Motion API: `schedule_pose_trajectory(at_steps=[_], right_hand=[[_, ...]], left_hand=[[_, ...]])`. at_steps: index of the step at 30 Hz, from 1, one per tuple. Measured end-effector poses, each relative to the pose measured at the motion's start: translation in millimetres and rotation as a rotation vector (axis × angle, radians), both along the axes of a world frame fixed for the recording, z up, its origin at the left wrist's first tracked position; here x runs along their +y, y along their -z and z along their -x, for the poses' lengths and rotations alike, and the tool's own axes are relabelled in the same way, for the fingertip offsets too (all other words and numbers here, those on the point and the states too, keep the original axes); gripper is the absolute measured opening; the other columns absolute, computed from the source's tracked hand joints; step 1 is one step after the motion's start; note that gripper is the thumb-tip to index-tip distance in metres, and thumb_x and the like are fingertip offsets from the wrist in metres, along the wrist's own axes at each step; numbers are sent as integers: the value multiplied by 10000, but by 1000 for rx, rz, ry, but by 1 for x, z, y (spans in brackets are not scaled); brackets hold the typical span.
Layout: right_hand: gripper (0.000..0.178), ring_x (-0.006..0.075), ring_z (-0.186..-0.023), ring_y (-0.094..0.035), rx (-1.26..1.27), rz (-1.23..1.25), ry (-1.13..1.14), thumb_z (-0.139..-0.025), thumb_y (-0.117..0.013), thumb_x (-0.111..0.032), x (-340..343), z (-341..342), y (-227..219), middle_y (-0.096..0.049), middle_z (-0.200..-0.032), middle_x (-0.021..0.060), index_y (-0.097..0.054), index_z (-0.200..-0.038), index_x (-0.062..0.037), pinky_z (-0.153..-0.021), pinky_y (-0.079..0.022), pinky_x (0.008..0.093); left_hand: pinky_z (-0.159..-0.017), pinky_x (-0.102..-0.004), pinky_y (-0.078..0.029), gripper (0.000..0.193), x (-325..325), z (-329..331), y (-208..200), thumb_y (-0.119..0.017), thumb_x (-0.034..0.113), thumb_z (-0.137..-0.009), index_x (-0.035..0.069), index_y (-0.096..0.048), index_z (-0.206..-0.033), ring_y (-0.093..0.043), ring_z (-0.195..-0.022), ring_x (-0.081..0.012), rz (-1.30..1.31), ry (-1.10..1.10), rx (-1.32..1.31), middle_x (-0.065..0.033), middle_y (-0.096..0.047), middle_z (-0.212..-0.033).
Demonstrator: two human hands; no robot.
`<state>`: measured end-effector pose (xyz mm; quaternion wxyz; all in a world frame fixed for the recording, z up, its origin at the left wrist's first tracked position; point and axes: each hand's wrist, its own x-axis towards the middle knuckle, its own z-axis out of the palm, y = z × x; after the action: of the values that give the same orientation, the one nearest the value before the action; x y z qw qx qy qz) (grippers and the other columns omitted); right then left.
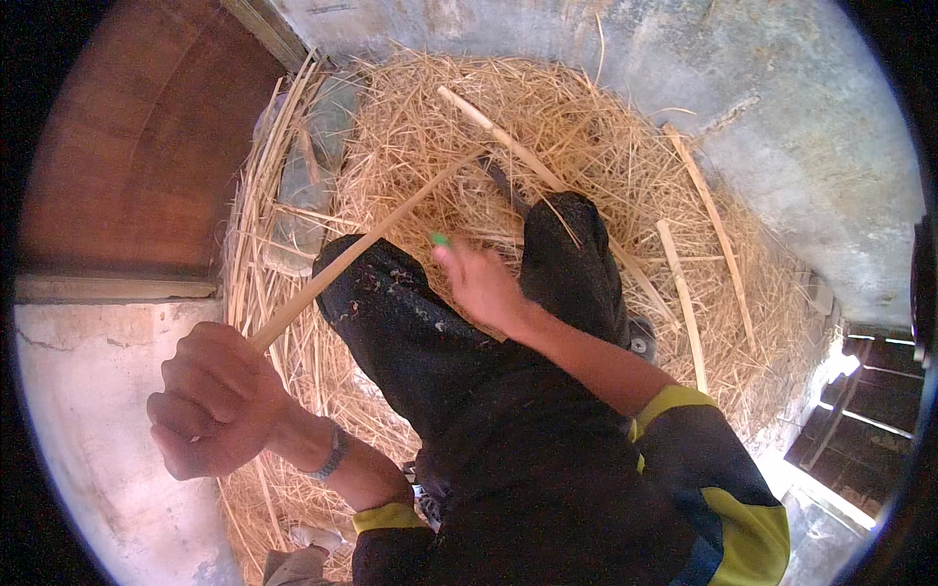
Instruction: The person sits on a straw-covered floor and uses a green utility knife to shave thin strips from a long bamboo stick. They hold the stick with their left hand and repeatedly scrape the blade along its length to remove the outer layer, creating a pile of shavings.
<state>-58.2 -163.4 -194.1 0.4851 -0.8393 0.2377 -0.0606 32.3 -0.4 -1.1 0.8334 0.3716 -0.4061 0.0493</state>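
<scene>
My left hand (217,400), a watch on its wrist, is closed in a fist at the lower left. From it a long pale strip (371,234), which looks like split bamboo, slants up and right across my left knee to a spot above the knees. My right hand (484,288) is between my knees, slightly blurred, fingers curled. A small bright green thing (440,239) shows at its fingertips; whether it is held or worn there I cannot tell. Just beyond, by my right knee, a dark narrow object (505,186) lies under the strip's far end.
Straw-like shavings (459,88) cover the floor around my legs. Several pale strips lie on them, one beyond my right knee (503,140) and another to the right (684,303). A bundle of thin strips (259,215) stands at left, near a brown panel (127,146). A grey wall (762,117) rises behind.
</scene>
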Motion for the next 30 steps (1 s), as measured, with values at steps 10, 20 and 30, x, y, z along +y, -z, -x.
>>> schedule_pose_trajectory(at_steps=[10,20,30], right_hand=[[379,456,-705,-559,1,42,29,-912,-420,-312,-1,-5,-24,-552,-685,292,-510,-965,53,-609,-456,496],[380,439,-579,-552,-61,86,71,-918,-400,-336,-15,-4,-12,-534,-577,255,-535,-923,20,-543,-443,513],[285,422,-552,-560,-172,251,-14,-887,-476,-290,2,-2,-37,-552,-578,222,-514,-869,-8,-503,-456,493]], left_hand=[[-422,-259,-242,370,-1,2,-3,-324,276,-842,180,-233,-497,-210,-335,-108,-56,128,-67,20,-238,-373],[-448,-255,-250,369,-5,12,0,-335,277,-830,184,-217,-493,-241,-352,-98,-65,86,-74,27,-234,-386],[-417,-263,-209,368,-5,19,3,-358,285,-822,180,-232,-492,-197,-340,-93,-16,-94,-8,32,-205,-377]])
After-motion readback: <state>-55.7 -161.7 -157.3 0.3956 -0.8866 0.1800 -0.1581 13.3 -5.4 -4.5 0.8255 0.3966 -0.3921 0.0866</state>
